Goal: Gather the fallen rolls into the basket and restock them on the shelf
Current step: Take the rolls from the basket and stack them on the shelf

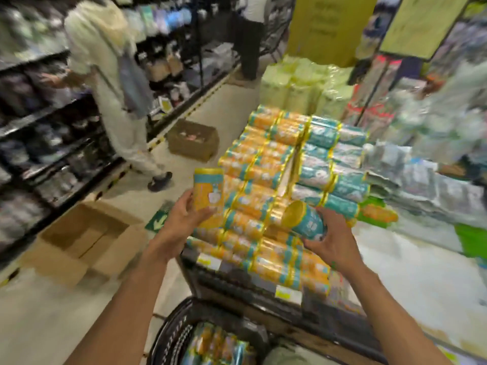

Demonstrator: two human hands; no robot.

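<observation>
My left hand [185, 214] grips an orange roll [208, 196] held upright, just left of the shelf display. My right hand [330, 238] holds a teal roll [307, 219] tilted with its yellow end facing me, over the near rows. The low shelf [210, 262] carries stacked orange rolls [263, 164] on the left and teal rolls [329, 164] on the right. A black basket [168, 335] at the bottom of the view holds several more rolls [216, 343].
An open cardboard box [87, 238] lies on the floor at left, another brown box [193, 139] farther up the aisle. A person in light clothes [113, 83] stands by the dark shelving on the left. Wrapped packs [303, 85] and bags crowd the display's far and right sides.
</observation>
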